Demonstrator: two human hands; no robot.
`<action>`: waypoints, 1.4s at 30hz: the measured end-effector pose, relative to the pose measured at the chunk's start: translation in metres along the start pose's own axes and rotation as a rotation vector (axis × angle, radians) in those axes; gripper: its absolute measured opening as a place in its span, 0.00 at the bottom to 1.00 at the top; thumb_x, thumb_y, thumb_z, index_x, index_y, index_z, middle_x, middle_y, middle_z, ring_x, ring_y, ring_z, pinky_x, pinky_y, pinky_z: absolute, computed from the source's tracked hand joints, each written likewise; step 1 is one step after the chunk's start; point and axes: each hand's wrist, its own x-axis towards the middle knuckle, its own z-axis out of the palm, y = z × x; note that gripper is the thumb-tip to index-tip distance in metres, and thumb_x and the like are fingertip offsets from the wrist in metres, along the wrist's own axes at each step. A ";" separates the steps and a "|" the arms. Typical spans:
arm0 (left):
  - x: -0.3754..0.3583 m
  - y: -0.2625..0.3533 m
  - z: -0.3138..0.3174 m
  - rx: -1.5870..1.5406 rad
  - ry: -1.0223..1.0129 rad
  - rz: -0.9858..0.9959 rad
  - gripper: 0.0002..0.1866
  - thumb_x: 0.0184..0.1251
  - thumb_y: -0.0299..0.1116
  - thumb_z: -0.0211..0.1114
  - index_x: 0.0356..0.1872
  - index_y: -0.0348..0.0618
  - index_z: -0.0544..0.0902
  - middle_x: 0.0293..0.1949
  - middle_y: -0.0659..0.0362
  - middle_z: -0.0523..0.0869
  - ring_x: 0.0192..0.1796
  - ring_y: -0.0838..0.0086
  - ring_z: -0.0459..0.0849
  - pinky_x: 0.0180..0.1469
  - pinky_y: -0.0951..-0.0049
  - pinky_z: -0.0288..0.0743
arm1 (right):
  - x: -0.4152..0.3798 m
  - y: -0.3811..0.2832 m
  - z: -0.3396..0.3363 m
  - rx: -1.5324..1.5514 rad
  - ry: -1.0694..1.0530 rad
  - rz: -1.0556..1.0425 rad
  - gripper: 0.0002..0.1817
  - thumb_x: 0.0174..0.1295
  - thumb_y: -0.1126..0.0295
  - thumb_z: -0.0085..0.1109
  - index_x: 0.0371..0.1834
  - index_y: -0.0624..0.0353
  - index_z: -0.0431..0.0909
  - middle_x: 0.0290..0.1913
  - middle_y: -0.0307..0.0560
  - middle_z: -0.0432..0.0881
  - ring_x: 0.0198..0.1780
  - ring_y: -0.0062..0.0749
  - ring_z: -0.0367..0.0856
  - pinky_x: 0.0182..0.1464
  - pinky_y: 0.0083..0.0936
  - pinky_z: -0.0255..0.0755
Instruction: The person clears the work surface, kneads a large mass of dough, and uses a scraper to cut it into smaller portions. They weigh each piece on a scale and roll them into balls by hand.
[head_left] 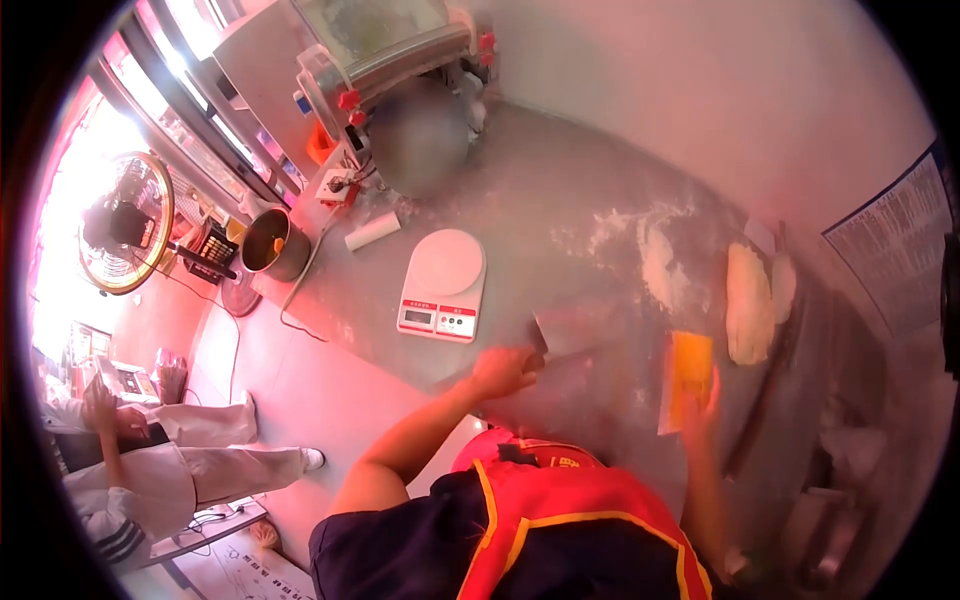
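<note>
My left hand (507,371) is closed near the front edge of the grey worktop (520,210). A small dark flat blade (540,336), like a dough scraper, sticks out from its fingers; its handle is hidden. In my right hand (703,403) is a flat yellow block (691,364) with a paler strip along its left side; its exact kind cannot be told. To the right of it lies a long pale piece of dough (748,305). Beyond both hands is a scatter of white flour (660,265). A white kitchen scale (443,285) stands beyond my left hand.
A dough roller machine (410,60) stands at the back. A white cylinder (372,231) and a metal pot (275,245) are left of the scale. A long dark rod (763,405) lies at right. A fan (125,222) and another person (140,490) are at left.
</note>
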 end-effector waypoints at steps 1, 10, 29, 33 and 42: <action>0.011 -0.003 -0.005 -0.017 0.078 -0.011 0.17 0.53 0.42 0.65 0.42 0.47 0.77 0.36 0.50 0.85 0.41 0.51 0.83 0.44 0.53 0.76 | -0.004 0.002 -0.002 0.028 -0.008 0.008 0.33 0.62 0.70 0.50 0.73 0.54 0.57 0.49 0.61 0.81 0.46 0.50 0.83 0.46 0.36 0.76; 0.133 -0.059 -0.091 -0.020 0.411 -0.295 0.25 0.54 0.46 0.64 0.52 0.46 0.78 0.42 0.47 0.86 0.46 0.50 0.84 0.48 0.54 0.77 | -0.029 -0.019 -0.015 -0.079 0.084 0.021 0.30 0.64 0.67 0.50 0.70 0.63 0.61 0.60 0.61 0.75 0.59 0.43 0.77 0.58 0.32 0.71; 0.183 -0.200 -0.159 0.235 0.532 -0.403 0.23 0.52 0.49 0.67 0.47 0.48 0.82 0.47 0.51 0.85 0.50 0.55 0.81 0.50 0.57 0.74 | 0.026 -0.081 0.009 -0.218 -0.139 0.024 0.20 0.65 0.67 0.52 0.58 0.62 0.70 0.46 0.59 0.82 0.45 0.50 0.83 0.46 0.38 0.75; 0.171 -0.087 -0.143 0.081 0.392 0.032 0.43 0.48 0.54 0.74 0.62 0.39 0.71 0.63 0.46 0.72 0.66 0.55 0.69 0.66 0.58 0.64 | 0.074 -0.088 0.025 -0.516 -0.424 -0.180 0.10 0.65 0.69 0.52 0.46 0.62 0.73 0.38 0.59 0.81 0.40 0.58 0.79 0.40 0.45 0.72; 0.161 0.028 -0.040 0.262 -0.033 0.417 0.15 0.58 0.42 0.65 0.43 0.47 0.78 0.30 0.52 0.84 0.35 0.53 0.84 0.36 0.55 0.76 | 0.129 -0.164 0.093 -0.545 -0.368 -1.019 0.18 0.64 0.74 0.52 0.58 0.61 0.72 0.49 0.56 0.80 0.53 0.55 0.76 0.57 0.45 0.68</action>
